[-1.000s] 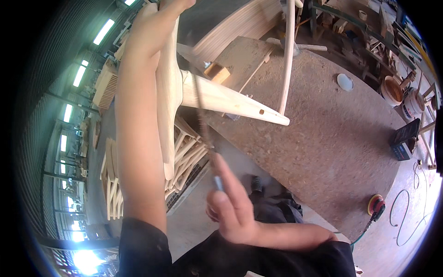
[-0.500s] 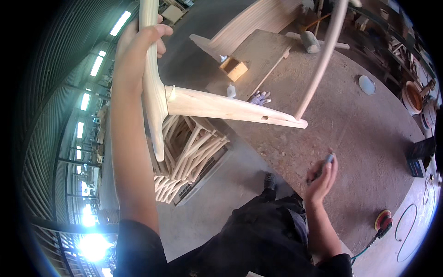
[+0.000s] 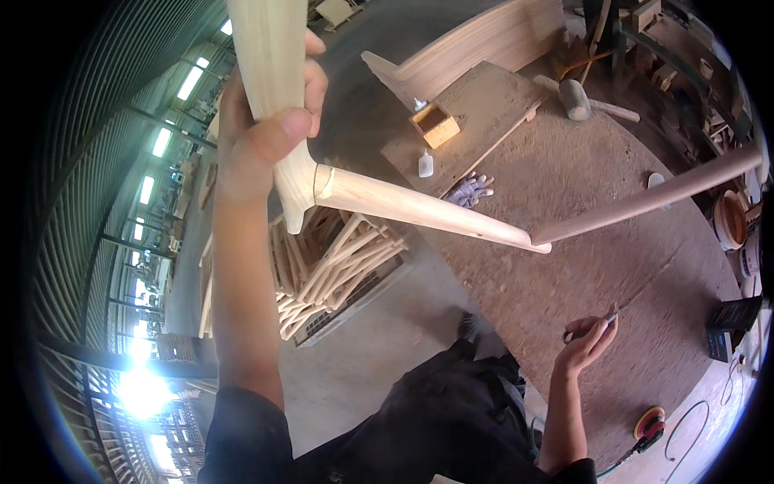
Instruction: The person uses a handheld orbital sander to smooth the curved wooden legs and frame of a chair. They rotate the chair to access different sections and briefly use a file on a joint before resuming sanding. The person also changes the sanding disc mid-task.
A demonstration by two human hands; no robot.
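My left hand (image 3: 270, 145) is raised and closed around the thick upright of a pale wooden frame (image 3: 419, 202), which looks like a chair part. From that upright a tapering rail slants right to a joint with a long rounded bar, which reaches toward the right rim. The frame hangs in the air above the workbench (image 3: 556, 282). Lower right, my right hand (image 3: 587, 347) is half curled over the bench, apart from the frame. It grips a small, slim dark thing with a greyish tip (image 3: 611, 316); its kind is unclear.
On the bench lie a purple-grey glove (image 3: 470, 191), a white bottle (image 3: 426, 164), an open wooden box (image 3: 435, 125), a mallet (image 3: 575, 100), a sander (image 3: 649, 423) with a hose, and a black box (image 3: 732, 323). Stacked wooden parts (image 3: 343, 266) stand beside it on the floor.
The frame has tilted in my left hand: its long bar has swung from pointing up to pointing right, and the upright looks nearer. My right hand has shifted right and slightly lower, still closed.
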